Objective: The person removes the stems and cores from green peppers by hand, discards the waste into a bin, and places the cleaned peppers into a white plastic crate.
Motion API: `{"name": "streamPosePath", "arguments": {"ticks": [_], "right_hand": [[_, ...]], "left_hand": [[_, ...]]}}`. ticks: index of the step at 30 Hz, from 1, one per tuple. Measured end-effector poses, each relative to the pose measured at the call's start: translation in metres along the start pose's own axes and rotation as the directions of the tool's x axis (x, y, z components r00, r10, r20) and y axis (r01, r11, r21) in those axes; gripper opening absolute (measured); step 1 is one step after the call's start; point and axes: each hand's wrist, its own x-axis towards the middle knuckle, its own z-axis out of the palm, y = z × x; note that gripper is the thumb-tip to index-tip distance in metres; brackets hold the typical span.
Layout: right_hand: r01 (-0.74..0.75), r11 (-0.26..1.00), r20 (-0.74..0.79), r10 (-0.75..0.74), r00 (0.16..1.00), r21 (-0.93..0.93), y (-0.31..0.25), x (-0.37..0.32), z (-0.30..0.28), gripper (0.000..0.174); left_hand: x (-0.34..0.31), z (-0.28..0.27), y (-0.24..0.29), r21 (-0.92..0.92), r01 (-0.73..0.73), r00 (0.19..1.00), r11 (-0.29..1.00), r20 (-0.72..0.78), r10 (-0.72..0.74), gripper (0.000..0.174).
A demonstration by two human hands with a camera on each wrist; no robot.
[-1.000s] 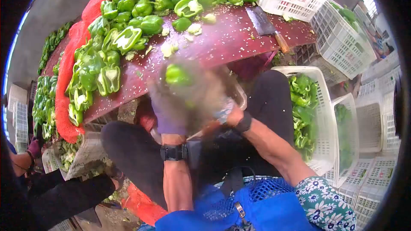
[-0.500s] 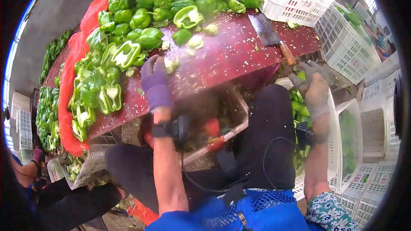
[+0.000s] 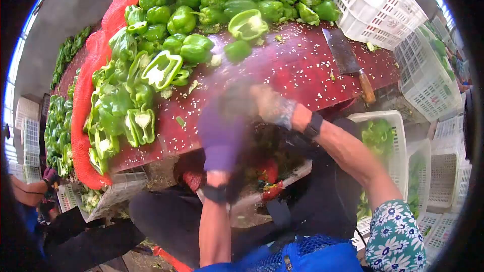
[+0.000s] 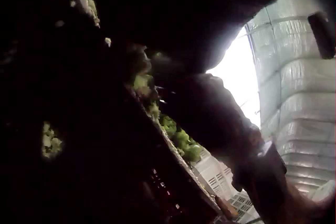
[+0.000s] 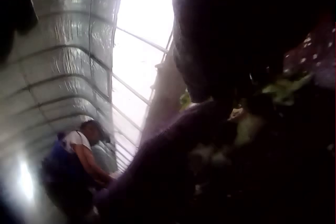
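My left hand [image 3: 222,133], in a purple glove, and my right hand [image 3: 269,105], in a greyish glove, meet over the table's near edge. Both are blurred, and I cannot tell what lies between them. Dark and close up, the hands fill much of both wrist views. Pale green bits [image 5: 249,129] show beside them in the right wrist view. Just beyond the hands on the red table [image 3: 302,80] lie a whole green bell pepper [image 3: 238,51] and a cut-open one [image 3: 248,25]. Another cut bell pepper [image 3: 162,70] lies to the left.
A heap of bell peppers [image 3: 217,2] covers the table's far side, bordered by red netting [image 3: 93,116]. A cleaver [image 3: 343,53] lies at right near a white crate [image 3: 383,7]. Pepper pieces fill a crate [image 3: 401,136] by my right knee. Another person's arm [image 3: 30,191] shows at left.
My right hand left the pepper crate at right and came over to my left hand. The left hand lifted from beside the heap. The head view shifted, moving the table rightward in it.
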Motion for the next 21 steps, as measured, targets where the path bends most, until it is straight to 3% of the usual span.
{"name": "streamPosePath", "arguments": {"ticks": [1, 2, 4, 5, 6, 9, 10, 11, 13, 14, 15, 16, 17, 19, 20, 21], "right_hand": [[-0.202, 0.975, 0.222, 0.176, 0.959, 0.098, -0.020, 0.002, -0.016, 0.024], [-0.206, 0.973, 0.230, 0.178, 0.957, 0.103, -0.010, 0.007, -0.011, 0.024], [-0.171, 0.983, -0.092, 0.165, 0.982, -0.061, 0.028, 0.027, -0.001, 0.032], [-0.191, 0.925, -0.227, 0.120, 0.967, -0.328, 0.042, 0.042, 0.004, 0.042], [-0.233, 0.791, -0.340, 0.033, 0.940, -0.566, 0.052, 0.056, 0.007, 0.055], [-0.169, 0.786, -0.391, -0.100, 0.915, -0.595, 0.080, 0.077, 0.022, 0.059], [-0.247, 0.804, -0.270, 0.112, 0.956, -0.541, 0.078, 0.079, 0.018, 0.065], [-0.241, 0.802, -0.267, 0.106, 0.958, -0.546, 0.076, 0.080, 0.018, 0.065], [-0.435, 0.685, -0.277, 0.336, 0.900, -0.584, 0.062, 0.078, 0.016, 0.057], [-0.433, 0.684, -0.279, 0.331, 0.901, -0.587, 0.070, 0.075, 0.015, 0.057], [-0.286, 0.896, -0.446, 0.114, 0.888, -0.339, 0.090, 0.069, 0.016, 0.050], [-0.027, 0.994, -0.634, -0.046, 0.772, -0.105, 0.087, 0.067, 0.011, 0.044], [-0.022, 0.994, -0.631, -0.050, 0.774, -0.105, 0.085, 0.058, 0.008, 0.044], [0.082, 0.936, -0.716, -0.317, 0.622, -0.343, 0.036, 0.025, -0.014, 0.045], [-0.230, 0.858, -0.702, -0.193, 0.685, -0.460, 0.111, 0.017, 0.046, 0.048], [-0.241, 0.853, -0.708, -0.192, 0.680, -0.462, 0.096, 0.003, 0.035, 0.048]], "left_hand": [[-0.003, -0.007, -0.001, 0.110, 0.103, 0.987, 0.989, 0.108, -0.115, 0.038], [-0.004, -0.008, -0.007, 0.111, 0.111, 0.986, 0.988, 0.113, -0.124, 0.038], [-0.011, -0.011, -0.022, -0.172, 0.084, 0.996, 0.982, -0.019, -0.088, 0.034], [-0.013, -0.010, -0.029, -0.176, 0.088, 0.995, 0.981, -0.025, -0.093, 0.034], [-0.013, -0.007, -0.037, -0.164, 0.067, 0.996, 0.984, -0.046, -0.075, 0.033], [-0.013, -0.003, -0.052, -0.162, 0.000, 0.995, 0.987, -0.101, -0.017, 0.031], [-0.013, -0.005, -0.054, -0.160, -0.040, 0.992, 0.986, -0.124, 0.020, 0.030], [-0.014, -0.007, -0.055, -0.163, -0.040, 0.991, 0.986, -0.131, 0.018, 0.030], [-0.011, -0.013, -0.053, -0.186, -0.062, 0.993, 0.981, -0.107, 0.043, 0.027], [-0.011, -0.016, -0.053, -0.188, -0.066, 0.993, 0.980, -0.112, 0.045, 0.027], [-0.012, -0.018, -0.054, -0.224, -0.087, 0.992, 0.971, -0.109, 0.064, 0.026], [-0.011, -0.021, -0.056, -0.258, -0.107, 0.991, 0.960, -0.108, 0.082, 0.025], [-0.007, -0.019, -0.063, -0.257, -0.105, 0.991, 0.961, -0.113, 0.078, 0.025], [-0.002, -0.006, -0.077, -0.507, 0.172, 0.961, 0.845, -0.101, -0.256, 0.024], [-0.001, -0.012, -0.063, -0.612, 0.192, 0.957, 0.767, -0.055, -0.283, 0.022], [-0.004, -0.013, -0.061, -0.614, 0.187, 0.961, 0.767, -0.048, -0.272, 0.022]]}}
